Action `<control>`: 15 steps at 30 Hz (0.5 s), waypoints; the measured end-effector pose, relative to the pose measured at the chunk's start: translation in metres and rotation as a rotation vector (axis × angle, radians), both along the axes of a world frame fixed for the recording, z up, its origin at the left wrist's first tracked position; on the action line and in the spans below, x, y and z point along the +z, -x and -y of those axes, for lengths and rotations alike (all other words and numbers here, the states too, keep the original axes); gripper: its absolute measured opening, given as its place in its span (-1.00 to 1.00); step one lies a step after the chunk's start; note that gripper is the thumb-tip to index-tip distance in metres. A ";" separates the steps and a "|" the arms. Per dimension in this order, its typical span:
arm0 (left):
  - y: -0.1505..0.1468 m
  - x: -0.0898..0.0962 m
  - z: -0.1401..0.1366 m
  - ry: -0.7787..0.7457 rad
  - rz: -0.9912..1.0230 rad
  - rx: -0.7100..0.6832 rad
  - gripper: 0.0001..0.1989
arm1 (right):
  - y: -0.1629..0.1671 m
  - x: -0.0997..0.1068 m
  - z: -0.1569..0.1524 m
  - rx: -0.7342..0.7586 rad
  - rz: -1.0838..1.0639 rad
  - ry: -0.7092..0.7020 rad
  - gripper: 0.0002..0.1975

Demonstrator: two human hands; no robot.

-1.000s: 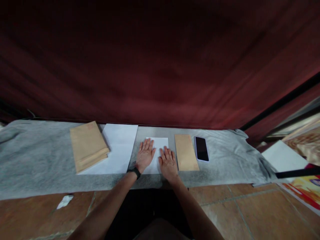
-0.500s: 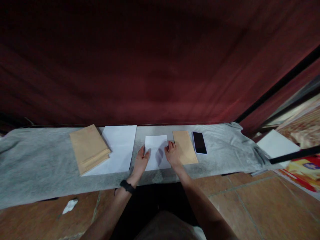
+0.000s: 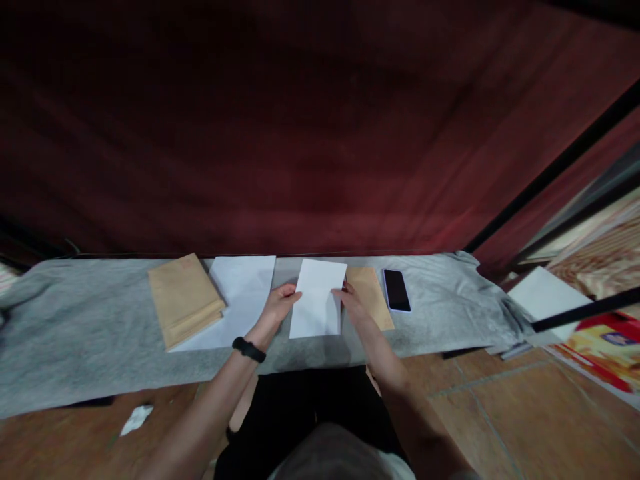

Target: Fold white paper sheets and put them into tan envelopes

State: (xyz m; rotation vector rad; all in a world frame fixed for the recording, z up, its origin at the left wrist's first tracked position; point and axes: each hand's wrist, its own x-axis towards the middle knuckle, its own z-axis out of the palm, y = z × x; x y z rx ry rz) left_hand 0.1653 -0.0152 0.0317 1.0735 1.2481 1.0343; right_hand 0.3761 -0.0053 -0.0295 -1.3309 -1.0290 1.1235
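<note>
Holding a small white sheet [image 3: 317, 310] by its two sides, a person's bare hands meet over a long grey cloth [image 3: 90, 320]. The sheet sits at the centre of the clock, its far edge leaning slightly toward one o'clock. At nine o'clock, the left hand [image 3: 279, 303] pinches one edge, thumb on top, fingers drawn in narrow; a black wristband [image 3: 249, 349] circles that wrist. At three o'clock, the right hand [image 3: 350, 300] grips the opposite edge, thumb over the paper and fingers bent close, partly hidden. Whether the sheet touches the cloth, I cannot tell.

Just past the right hand, also at three o'clock, lies a brown envelope [image 3: 376, 301], partly covered by that hand, and beside it a dark-screened phone [image 3: 397, 291] with a pale purple rim. Toward nine o'clock lies larger white paper [image 3: 245, 293], partly under a stack of brown envelopes [image 3: 185, 297]. Dark red fabric [image 3: 300, 147] fills twelve o'clock. At eight o'clock, a crumpled white scrap [image 3: 137, 420] rests on the tiled floor [image 3: 485, 400].
</note>
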 end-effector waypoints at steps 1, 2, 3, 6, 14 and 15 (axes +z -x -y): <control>0.002 0.009 -0.003 -0.067 -0.028 -0.020 -0.75 | -0.003 0.008 -0.002 0.030 -0.052 -0.007 -0.63; 0.005 0.018 -0.006 -0.143 -0.068 -0.023 -0.75 | -0.006 0.016 -0.003 0.060 -0.068 -0.026 -0.63; 0.007 0.026 -0.009 -0.221 -0.123 -0.005 -0.75 | -0.009 0.026 -0.005 0.087 -0.100 -0.050 -0.64; 0.016 0.041 -0.014 -0.422 -0.329 0.035 -0.80 | -0.017 0.052 -0.005 0.101 -0.114 -0.163 -0.73; 0.034 -0.018 0.024 -0.541 -0.546 -0.145 -0.66 | -0.011 0.027 0.054 0.283 0.517 -0.397 -0.62; 0.037 -0.030 0.031 -0.534 -0.580 -0.192 -0.60 | -0.011 0.015 0.065 0.333 0.598 -0.409 -0.59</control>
